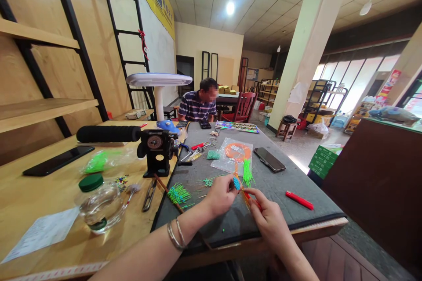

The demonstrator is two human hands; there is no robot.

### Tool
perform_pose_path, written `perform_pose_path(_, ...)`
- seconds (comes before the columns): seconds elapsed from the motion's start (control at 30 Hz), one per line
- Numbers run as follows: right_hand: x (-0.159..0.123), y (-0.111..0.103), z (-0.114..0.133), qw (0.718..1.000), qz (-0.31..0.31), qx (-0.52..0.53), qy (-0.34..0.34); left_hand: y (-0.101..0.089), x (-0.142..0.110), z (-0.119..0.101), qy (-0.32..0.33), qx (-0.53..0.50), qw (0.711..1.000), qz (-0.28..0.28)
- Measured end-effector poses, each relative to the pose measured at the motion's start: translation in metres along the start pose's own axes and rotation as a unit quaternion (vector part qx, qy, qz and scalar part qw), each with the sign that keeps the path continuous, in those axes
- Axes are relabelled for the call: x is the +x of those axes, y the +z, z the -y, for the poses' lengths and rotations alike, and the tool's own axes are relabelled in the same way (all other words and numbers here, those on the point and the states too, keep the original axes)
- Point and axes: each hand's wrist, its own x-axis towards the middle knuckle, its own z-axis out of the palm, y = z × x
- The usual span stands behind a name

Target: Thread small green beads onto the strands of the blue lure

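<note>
I view the bench from the head camera; all clock directions are taken from the hands, with 12 o'clock straight ahead.

1. Left hand (220, 194): thumb and fingertips pressed together, pinching a small blue cluster (236, 183). The cluster sits above the gray mat (232, 230), at the left fingertips.
2. Right hand (269, 214): fingers closed in a pinch on a slender red-orange piece (247, 196), just beside the blue cluster. I cannot tell exactly what this piece is.
3. At 12 o'clock: bright green strands (247, 174), near the fingertips; just beyond them, a clear bag (220, 164) with an orange coil (242, 153) inside.
4. At 1 o'clock: a dark phone (269, 159), lying flat.
5. At 3 o'clock: a red stick-shaped item (299, 200).
6. At 9 o'clock: a bundle of green-and-blue-tipped stems (179, 194); farther out, a green-capped jar (100, 204).
7. At 10 o'clock: a black cranked device (160, 153).
8. At 11 o'clock: 1 seated person (198, 106), well apart from both hands.
</note>
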Motion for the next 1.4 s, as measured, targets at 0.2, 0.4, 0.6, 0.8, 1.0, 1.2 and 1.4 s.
perform_pose_path(0.2, 0.000, 0.015, -0.003, 0.998, -0.042, 0.018, 0.036, 0.007, -0.002, 0.008, -0.012, -0.024, 1.000, -0.010)
perform_pose_path(0.4, -0.001, 0.022, -0.006, 0.985, -0.056, 0.159, 0.036, 0.002, -0.001, -0.005, -0.160, -0.182, 0.968, 0.067)
perform_pose_path(0.6, -0.001, 0.003, -0.013, 0.995, 0.031, 0.067, -0.069, -0.012, 0.000, -0.016, -0.188, -0.141, 0.962, 0.136)
perform_pose_path(0.8, 0.003, -0.014, -0.001, 0.984, 0.073, -0.112, -0.118, -0.010, 0.004, -0.009, -0.117, 0.001, 0.987, 0.107)
perform_pose_path(1.0, -0.001, -0.003, 0.003, 0.982, 0.014, -0.168, -0.080, 0.001, -0.006, -0.002, 0.040, 0.219, 0.975, 0.009)
perform_pose_path(1.2, -0.002, 0.012, 0.002, 0.984, -0.031, -0.171, -0.046, 0.005, -0.011, -0.002, 0.097, 0.282, 0.954, -0.014)
perform_pose_path(1.4, -0.001, 0.019, 0.005, 0.988, -0.074, -0.134, -0.005, 0.007, -0.013, 0.001, 0.143, 0.273, 0.951, -0.023)
